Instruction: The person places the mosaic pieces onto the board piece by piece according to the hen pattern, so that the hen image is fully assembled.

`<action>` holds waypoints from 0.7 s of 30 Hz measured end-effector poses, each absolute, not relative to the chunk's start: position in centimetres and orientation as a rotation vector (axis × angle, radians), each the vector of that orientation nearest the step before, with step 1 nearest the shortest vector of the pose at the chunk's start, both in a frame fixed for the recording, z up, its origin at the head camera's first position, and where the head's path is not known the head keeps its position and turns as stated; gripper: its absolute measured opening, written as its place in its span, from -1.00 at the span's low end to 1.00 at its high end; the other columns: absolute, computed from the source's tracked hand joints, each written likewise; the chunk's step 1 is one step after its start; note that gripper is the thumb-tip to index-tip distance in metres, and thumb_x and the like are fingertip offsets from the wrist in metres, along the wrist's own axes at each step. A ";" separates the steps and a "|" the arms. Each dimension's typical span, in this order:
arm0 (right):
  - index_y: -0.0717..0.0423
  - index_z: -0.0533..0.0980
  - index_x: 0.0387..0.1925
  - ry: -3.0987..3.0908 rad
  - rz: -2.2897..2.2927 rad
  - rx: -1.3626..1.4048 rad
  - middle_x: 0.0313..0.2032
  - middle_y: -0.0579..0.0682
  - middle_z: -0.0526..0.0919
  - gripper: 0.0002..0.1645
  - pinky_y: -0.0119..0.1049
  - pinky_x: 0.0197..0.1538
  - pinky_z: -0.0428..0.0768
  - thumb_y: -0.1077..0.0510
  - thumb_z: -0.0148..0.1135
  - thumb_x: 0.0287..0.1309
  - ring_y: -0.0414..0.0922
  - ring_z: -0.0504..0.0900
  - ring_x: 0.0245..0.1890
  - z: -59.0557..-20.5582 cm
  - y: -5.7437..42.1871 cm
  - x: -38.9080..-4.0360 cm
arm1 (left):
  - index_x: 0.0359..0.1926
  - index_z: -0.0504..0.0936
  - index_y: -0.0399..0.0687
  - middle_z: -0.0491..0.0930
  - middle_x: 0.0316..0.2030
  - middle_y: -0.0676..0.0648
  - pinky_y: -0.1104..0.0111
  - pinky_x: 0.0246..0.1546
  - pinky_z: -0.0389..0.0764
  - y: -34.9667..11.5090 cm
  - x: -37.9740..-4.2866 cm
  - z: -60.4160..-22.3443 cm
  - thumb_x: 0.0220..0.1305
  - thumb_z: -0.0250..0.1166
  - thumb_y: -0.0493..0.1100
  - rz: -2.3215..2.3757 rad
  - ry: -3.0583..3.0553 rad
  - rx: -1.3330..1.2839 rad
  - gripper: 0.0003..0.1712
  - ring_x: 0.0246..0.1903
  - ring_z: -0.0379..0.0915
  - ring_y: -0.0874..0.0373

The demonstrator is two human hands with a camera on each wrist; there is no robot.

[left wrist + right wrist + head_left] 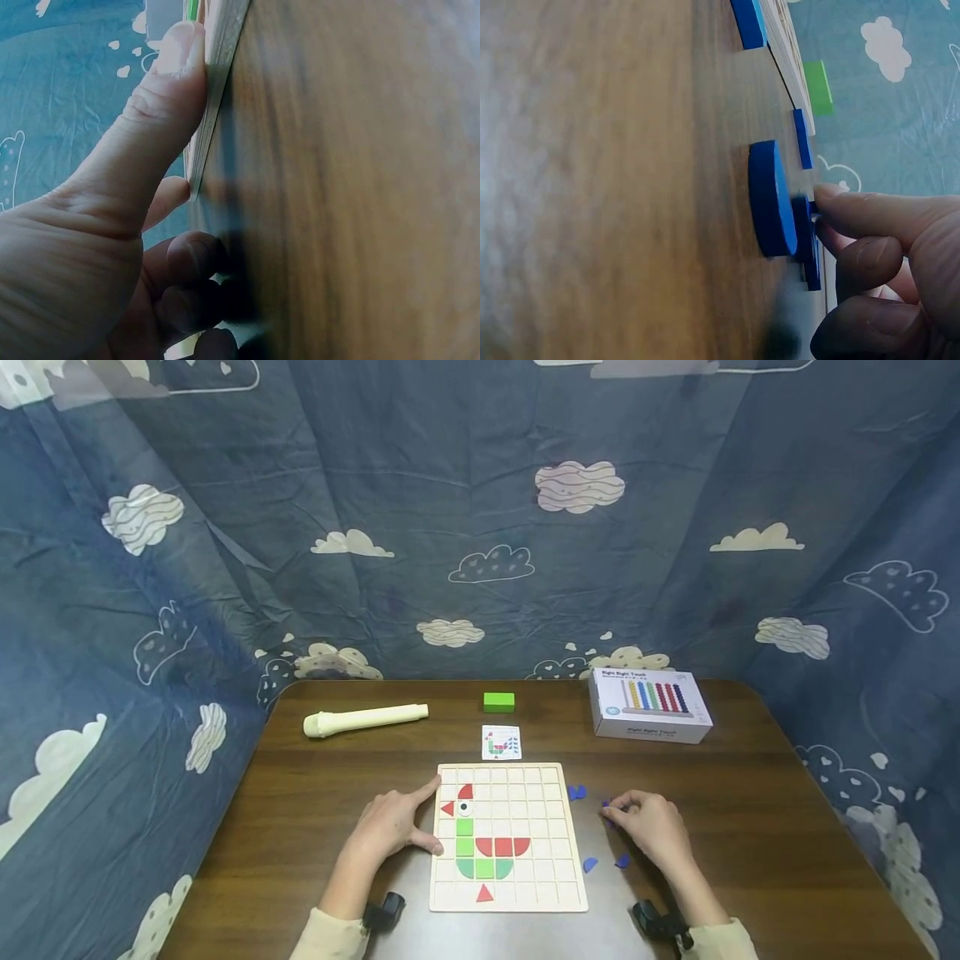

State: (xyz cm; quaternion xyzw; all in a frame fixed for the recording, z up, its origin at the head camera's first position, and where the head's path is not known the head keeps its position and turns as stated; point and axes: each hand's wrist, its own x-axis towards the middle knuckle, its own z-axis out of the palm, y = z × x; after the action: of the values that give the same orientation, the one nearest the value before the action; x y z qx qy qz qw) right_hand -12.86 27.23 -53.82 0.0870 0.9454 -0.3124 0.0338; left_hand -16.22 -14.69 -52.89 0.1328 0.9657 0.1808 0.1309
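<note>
A pale gridded puzzle board (535, 893) lies on the table, with red, green and white pieces set in its squares in a bird-like shape. My left hand (388, 824) rests against the board's left edge, thumb and forefinger spread along it; its other fingers hang loosely curled in the left wrist view. Right of the board, my right hand (652, 827) pinches a small blue piece (807, 240) between fingertips, partly hidden by them. A half-round blue piece (771, 199) stands out nearer that wrist camera. Other blue pieces lie around, among them one half-round piece (590, 865) near the board.
Behind the board are a picture card (501, 742) showing a coloured pattern and a green block (498, 702). A cream microphone-shaped stick (367, 720) lies at the back left, a white box (649, 706) at the back right. A cloud-printed curtain hangs behind the table.
</note>
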 end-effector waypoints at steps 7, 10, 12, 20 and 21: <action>0.09 0.79 -0.25 2.863 -0.946 0.344 -0.27 0.10 0.85 -0.63 -0.25 -0.45 0.36 -0.13 0.40 0.29 -0.10 0.53 -0.47 -53.7 27.3 -12.9 | 0.60 0.38 0.22 0.78 0.06 -0.29 0.08 -0.20 0.58 -14.6 -16.2 -52.8 -0.35 0.72 0.37 0.525 2.807 0.401 0.39 -0.35 0.45 0.04; 0.09 0.79 -0.27 2.850 -0.937 0.357 -0.22 0.13 0.85 -0.61 -0.25 -0.43 0.38 -0.15 0.39 0.29 -0.08 0.57 -0.44 -53.5 27.2 -13.0 | 0.60 0.38 0.22 0.78 0.06 -0.29 0.09 -0.21 0.56 -14.6 -16.1 -52.8 -0.35 0.73 0.36 0.527 2.809 0.390 0.39 -0.36 0.44 0.04; 0.09 0.80 -0.30 2.847 -0.928 0.354 -0.22 0.14 0.85 -0.61 -0.25 -0.40 0.39 -0.15 0.39 0.30 -0.07 0.59 -0.40 -53.3 27.2 -13.1 | 0.60 0.37 0.23 0.77 0.07 -0.28 0.09 -0.21 0.57 -14.6 -16.1 -52.7 -0.35 0.72 0.36 0.526 2.808 0.384 0.39 -0.35 0.44 0.05; 0.11 0.78 -0.16 2.854 -0.952 0.231 -0.46 0.03 0.74 -0.71 -0.30 -0.40 0.36 -0.03 0.40 0.34 -0.11 0.53 -0.50 -53.2 27.6 -13.2 | 0.60 0.37 0.24 0.78 0.07 -0.28 0.08 -0.20 0.59 -14.6 -16.2 -52.7 -0.35 0.72 0.37 0.522 2.803 0.394 0.39 -0.36 0.48 0.04; 0.10 0.77 -0.09 2.854 -0.963 0.190 -0.52 -0.02 0.67 -0.72 -0.31 -0.44 0.34 0.00 0.40 0.34 -0.14 0.48 -0.54 -53.3 27.7 -13.3 | 0.60 0.37 0.24 0.78 0.08 -0.28 0.07 -0.18 0.60 -14.6 -16.2 -52.8 -0.35 0.72 0.37 0.518 2.804 0.394 0.39 -0.34 0.49 0.04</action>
State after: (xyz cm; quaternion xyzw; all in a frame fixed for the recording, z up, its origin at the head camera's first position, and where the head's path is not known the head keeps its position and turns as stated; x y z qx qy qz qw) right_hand -13.29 27.69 -53.26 0.0628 0.9438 -0.3186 0.0619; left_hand -16.20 -14.61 -52.75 0.1355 0.9657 0.1785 0.1311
